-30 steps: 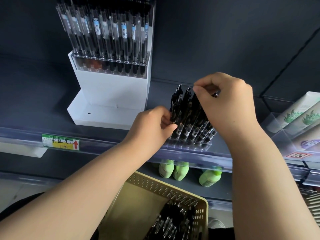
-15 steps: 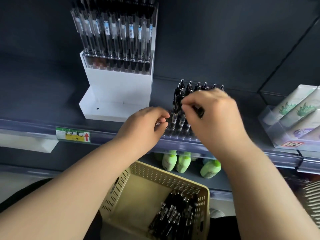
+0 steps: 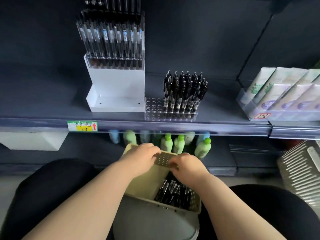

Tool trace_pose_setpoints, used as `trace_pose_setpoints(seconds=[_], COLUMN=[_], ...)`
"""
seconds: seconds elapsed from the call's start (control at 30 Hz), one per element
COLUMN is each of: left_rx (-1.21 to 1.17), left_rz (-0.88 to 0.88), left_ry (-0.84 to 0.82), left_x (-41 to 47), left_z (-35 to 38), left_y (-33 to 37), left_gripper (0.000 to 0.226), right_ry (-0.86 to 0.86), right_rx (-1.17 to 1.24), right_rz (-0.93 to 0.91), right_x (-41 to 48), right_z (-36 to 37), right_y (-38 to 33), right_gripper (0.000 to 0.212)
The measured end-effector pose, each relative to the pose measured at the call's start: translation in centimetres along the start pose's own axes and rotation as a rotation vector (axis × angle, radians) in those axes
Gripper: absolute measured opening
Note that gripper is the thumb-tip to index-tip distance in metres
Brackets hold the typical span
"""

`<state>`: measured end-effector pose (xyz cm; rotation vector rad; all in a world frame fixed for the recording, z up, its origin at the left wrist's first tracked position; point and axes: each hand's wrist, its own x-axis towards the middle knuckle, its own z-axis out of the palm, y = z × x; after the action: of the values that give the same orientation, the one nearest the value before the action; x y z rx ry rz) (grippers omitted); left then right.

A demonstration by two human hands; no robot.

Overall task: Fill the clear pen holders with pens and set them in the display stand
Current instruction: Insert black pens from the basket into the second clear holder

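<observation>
Dark shop shelving (image 3: 173, 126) rises over a lap-held beige basket (image 3: 164, 159), where the left hand (image 3: 142, 158) curls its fingers over the perforated far wall. The right hand (image 3: 187, 167) is curled beside it, its hold unclear. Black pens (image 3: 173, 193) lie in the basket. Above, the half-filled clear pen holder (image 3: 152, 110) stands against the white display stand (image 3: 116, 94).

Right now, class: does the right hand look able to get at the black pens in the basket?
Probably yes. The right hand sits at the far rim of the basket, directly above the black pens. The basket is open-topped and nothing lies between.
</observation>
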<state>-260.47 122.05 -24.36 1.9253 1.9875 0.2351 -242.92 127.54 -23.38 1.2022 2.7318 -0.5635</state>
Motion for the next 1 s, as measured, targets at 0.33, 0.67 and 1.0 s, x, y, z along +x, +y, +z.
trace_pose_setpoints(seconds=[0.33,0.67,1.0], left_rx=[0.07,0.012,-0.248], left_rz=[-0.083,-0.22,-0.599], left_ry=[-0.346,-0.542,-0.596], left_x=[0.0,2.4,3.9], left_z=[6.5,11.7,13.9], left_y=[0.7,1.6,2.3], left_gripper=[0.036,0.03,0.046], right_ry=[-0.418,-0.437,-0.448], right_rx=[-0.052,-0.194,-0.362], right_rz=[0.247,0.165,0.077], right_x=[0.6,2.3,4.1], right_z=[5.9,8.8,10.2], right_y=[2.0,2.8,2.7], right_gripper=[0.032,0.039,0.04])
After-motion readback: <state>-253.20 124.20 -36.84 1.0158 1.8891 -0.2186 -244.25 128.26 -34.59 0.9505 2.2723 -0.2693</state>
